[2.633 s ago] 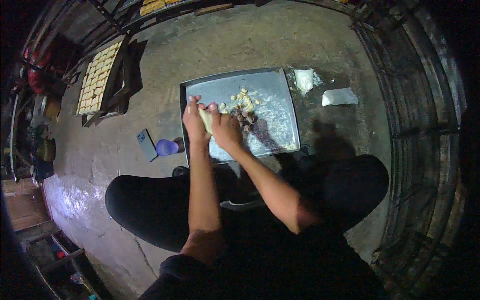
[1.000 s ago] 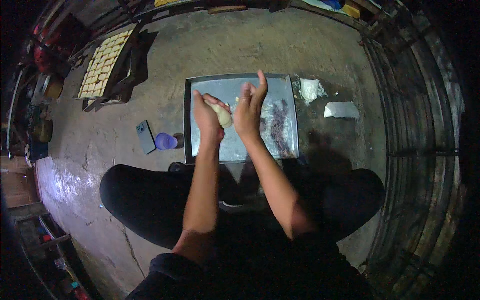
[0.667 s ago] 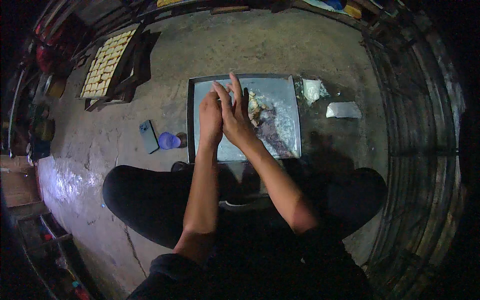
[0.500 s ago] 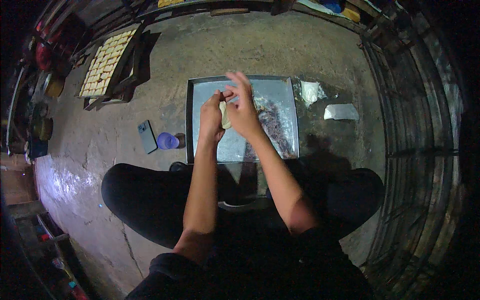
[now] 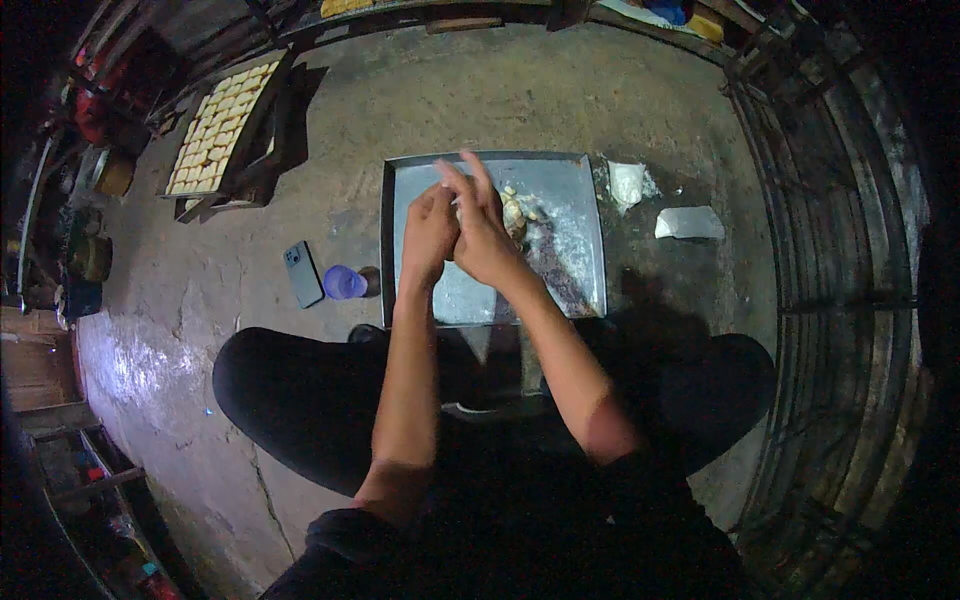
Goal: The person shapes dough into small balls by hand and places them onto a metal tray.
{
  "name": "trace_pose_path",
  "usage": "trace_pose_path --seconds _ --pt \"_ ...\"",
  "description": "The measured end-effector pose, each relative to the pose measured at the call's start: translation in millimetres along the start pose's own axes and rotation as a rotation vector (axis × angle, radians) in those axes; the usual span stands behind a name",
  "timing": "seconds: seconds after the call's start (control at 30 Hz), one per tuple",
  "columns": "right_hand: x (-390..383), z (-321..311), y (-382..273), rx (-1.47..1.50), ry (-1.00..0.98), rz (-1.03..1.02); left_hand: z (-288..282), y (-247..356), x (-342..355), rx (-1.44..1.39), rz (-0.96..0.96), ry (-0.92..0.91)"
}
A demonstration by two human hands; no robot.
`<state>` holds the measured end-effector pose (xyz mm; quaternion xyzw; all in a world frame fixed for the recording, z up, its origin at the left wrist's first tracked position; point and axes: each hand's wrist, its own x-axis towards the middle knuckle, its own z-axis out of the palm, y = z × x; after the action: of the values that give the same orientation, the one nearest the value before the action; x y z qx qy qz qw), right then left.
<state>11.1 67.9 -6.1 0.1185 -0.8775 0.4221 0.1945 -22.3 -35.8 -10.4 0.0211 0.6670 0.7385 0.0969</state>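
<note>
in the head view, the left hand (image 5: 430, 232) and right hand (image 5: 484, 236) meet above the tray (image 5: 414, 178), heel to heel. the right fingers are stretched out, slightly apart and blurred at the tips; the left fingers curl in towards them. whether they pinch anything i cannot tell, since the backs of the hands hide the palms; cupped like this, they could well have something small between them.

the pale lumps (image 5: 513, 212) lie on the tray just beyond the right hand, partly covered by it, so their number is unclear. white powder (image 5: 572, 212) is strewn by them, probably against sticking. nearer the legs (image 5: 290, 395) is a dark patch (image 5: 560, 278); shadow or stain, i cannot say. the tray sits right in front of the folded legs, presumably for easy reach, and its raised rim should keep loose bits in.

the bag (image 5: 627, 185) and packet (image 5: 690, 222) lie to the right of the tray, likely for the same reason. on the left, the purple cup (image 5: 345, 283) is near the rim and the phone (image 5: 304, 274) just past it. farther off, pale pieces (image 5: 217, 140) stand in close rows, perhaps to save room. the rack (image 5: 845, 240) at right fades into darkness, its contents unreadable.
</note>
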Motion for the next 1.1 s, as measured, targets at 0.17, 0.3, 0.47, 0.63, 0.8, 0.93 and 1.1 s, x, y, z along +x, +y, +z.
trace_pose_path --seconds 0.17,0.3,0.47,0.63,0.8,0.93,1.1 --pt "6.2 -8.7 18.5 0.664 0.186 0.438 4.6 -3.8 7.8 -0.421 0.038 0.21" --pt "3.8 -5.7 19.0 0.445 0.192 0.308 -5.4 -1.2 6.3 -0.492 -0.064 0.303" --pt "3.6 7.9 13.7 0.531 0.202 0.283 -11.0 3.7 3.5 -0.545 -0.097 0.387" --pt "0.2 32.3 -6.3 0.603 0.19 0.439 -1.4 -16.2 7.2 -0.426 0.074 0.302" --pt "8.6 14.5 14.6 0.521 0.175 0.65 28.7 1.5 2.7 -0.147 0.264 0.009" --pt "5.8 -0.7 9.4 0.331 0.07 0.682 18.3 -15.4 3.6 0.653 0.332 0.007" --pt "8.0 -4.3 15.2 0.27 0.037 0.771 12.8 -27.3 8.5 0.421 0.221 -0.107"
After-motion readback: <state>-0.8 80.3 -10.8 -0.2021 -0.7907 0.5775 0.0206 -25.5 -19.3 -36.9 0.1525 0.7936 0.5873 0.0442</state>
